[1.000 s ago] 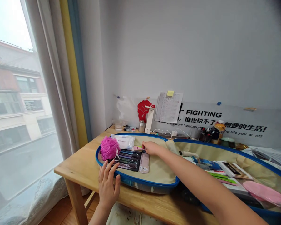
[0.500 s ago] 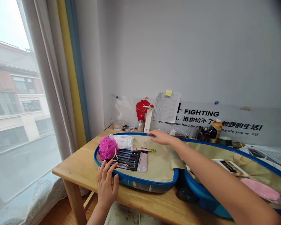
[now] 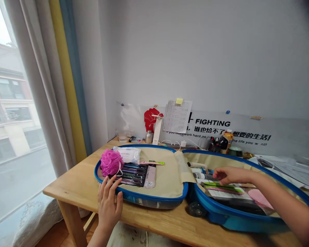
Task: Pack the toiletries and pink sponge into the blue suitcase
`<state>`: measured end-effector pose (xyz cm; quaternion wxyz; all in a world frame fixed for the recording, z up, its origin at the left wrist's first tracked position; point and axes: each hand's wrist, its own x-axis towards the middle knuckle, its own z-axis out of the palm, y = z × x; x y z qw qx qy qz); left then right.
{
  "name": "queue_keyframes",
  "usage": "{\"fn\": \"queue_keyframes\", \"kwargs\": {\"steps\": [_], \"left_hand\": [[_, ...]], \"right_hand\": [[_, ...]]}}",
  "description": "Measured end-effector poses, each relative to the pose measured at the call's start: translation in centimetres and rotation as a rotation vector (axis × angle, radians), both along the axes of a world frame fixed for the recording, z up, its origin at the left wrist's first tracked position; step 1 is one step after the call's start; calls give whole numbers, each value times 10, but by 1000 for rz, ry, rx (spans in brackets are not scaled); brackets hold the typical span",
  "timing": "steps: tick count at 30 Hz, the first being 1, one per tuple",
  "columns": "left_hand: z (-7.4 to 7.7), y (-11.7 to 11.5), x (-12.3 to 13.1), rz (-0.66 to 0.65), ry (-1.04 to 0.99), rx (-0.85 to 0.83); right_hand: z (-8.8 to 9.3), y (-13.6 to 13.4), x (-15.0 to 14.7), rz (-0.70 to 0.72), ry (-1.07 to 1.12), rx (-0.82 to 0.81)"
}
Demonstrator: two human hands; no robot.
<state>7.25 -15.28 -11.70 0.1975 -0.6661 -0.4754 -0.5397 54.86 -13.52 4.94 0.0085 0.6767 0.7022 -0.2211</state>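
An open blue suitcase (image 3: 154, 202) lies on a wooden table (image 3: 77, 181). Its left half holds a pink bath pouf (image 3: 111, 162), a white wipes pack (image 3: 126, 155), a pack of dark toothbrushes (image 3: 135, 173) and a pink nail file (image 3: 151, 171). My left hand (image 3: 108, 202) rests open on the front rim of that half, fingertips touching the toothbrush pack. My right hand (image 3: 228, 175) hovers over the right half, fingers curled down onto flat packets (image 3: 221, 188); nothing shows in its grip.
Along the wall stand a small bottle (image 3: 148, 137), a clipboard with paper (image 3: 177, 116), a drink bottle (image 3: 226, 139) and cables. Papers (image 3: 285, 168) lie at the right. Curtains (image 3: 48, 85) and a window are at the left.
My right hand has left the nail file and the far rim of the left half and swung right, over the items in the right half. My view has shifted right. The left hand stayed.
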Motion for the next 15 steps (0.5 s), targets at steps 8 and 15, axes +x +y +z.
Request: {"fn": "queue_keyframes", "kwargs": {"steps": [8,15], "left_hand": [[-2,1,-1,4,6,-3],[-1,1,0,6,-4,-16]], "right_hand": [[-18,-10,13,-85,-146,-23],[-25,-6,13,-108,-118,-55]]}}
